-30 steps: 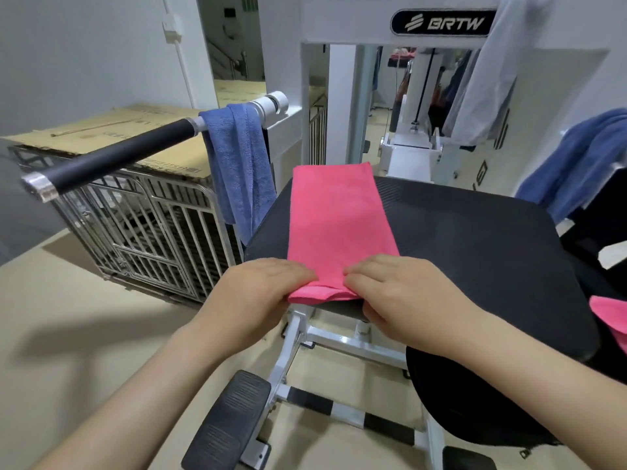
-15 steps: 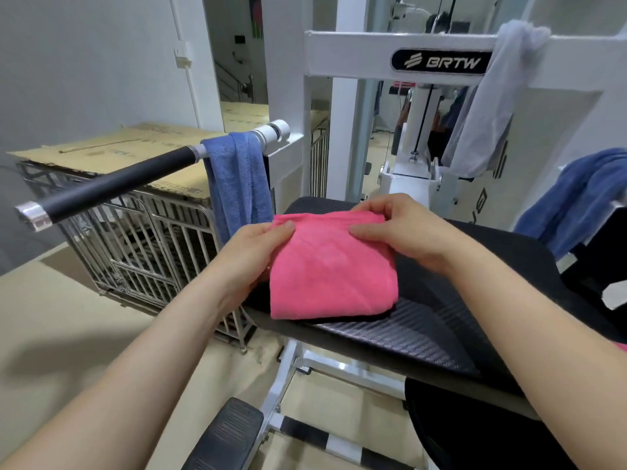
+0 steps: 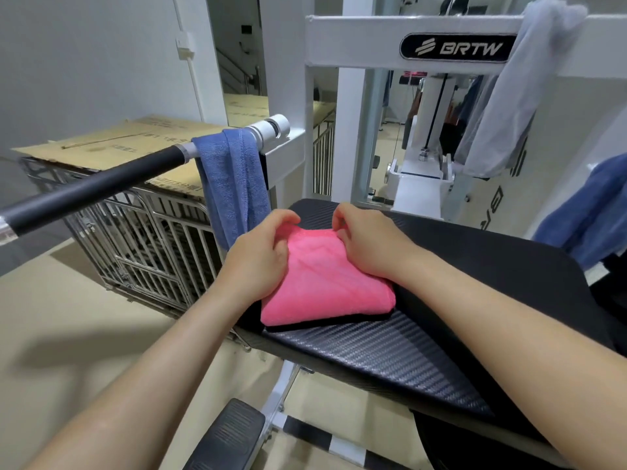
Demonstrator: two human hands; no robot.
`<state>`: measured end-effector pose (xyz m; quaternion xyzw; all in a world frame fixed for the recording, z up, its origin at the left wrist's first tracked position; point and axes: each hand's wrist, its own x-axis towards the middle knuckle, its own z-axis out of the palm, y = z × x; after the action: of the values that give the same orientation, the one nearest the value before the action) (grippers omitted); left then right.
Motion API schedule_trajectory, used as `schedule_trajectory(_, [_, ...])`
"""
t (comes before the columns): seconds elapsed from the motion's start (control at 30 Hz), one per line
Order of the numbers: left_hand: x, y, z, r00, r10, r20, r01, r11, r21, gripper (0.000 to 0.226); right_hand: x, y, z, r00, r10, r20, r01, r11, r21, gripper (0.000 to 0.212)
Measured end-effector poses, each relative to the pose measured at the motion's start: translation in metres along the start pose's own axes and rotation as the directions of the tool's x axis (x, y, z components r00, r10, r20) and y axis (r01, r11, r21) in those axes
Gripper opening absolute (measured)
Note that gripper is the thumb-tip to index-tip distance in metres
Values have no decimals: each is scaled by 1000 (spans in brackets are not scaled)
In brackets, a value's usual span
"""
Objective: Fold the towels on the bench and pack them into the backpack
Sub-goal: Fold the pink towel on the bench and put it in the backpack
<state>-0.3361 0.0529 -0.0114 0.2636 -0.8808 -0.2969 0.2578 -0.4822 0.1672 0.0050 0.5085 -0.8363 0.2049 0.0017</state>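
A blue towel [image 3: 234, 184] hangs from the bar at left. The left hand [image 3: 258, 262] curls its fingers [image 3: 283, 220] over the far edge of the folded pink towel [image 3: 325, 293] on the tabletop [image 3: 390, 354]; the right hand [image 3: 368, 242] seems to pinch that edge.

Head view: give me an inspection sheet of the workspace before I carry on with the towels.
Surface: black bench pad, textured, mostly bare.
Job's things: pink towel folded into a thick square near the pad's left edge; blue towel draped over the black bar; grey towel hung on the white machine frame; another blue towel at the right edge. Backpack: not clearly identifiable.
Clutter: nothing seen on the pad.
Grippers: left hand and right hand both pinch the pink towel's far edge.
Cables: nothing seen.
Surroundings: metal cage topped with cardboard, beige floor.
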Motion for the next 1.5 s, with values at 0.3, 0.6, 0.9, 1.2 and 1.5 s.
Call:
schedule_trajectory(0.3, [3, -1, 4, 994, 29, -110, 41, 811, 584, 34, -4, -6, 8, 983, -94, -159, 8, 882, -471, 15])
schedule_trajectory(0.6, [-11, -15, 8, 869, 258, 423, -418, 839, 347, 73, -30, -4, 5, 950, -249, 188, 271, 956, -107, 60])
schedule_trajectory(0.9, [-50, -6, -15, 864, 389, 320, -423, 905, 40, 66, -25, 2, 1, 929, -125, 350, 171, 980, -103, 69])
schedule_trajectory(1.2, [-47, 3, -25, 998, 51, -44, -61, 958, -280, 28, -62, 0, -37, 888, -149, 434, 109, 987, 115, 81])
schedule_trajectory(1.5, [-26, 60, -9, 973, -213, -83, 114, 766, -633, 22, -91, -19, -67, 927, 312, 210, -249, 89, 964, 25])
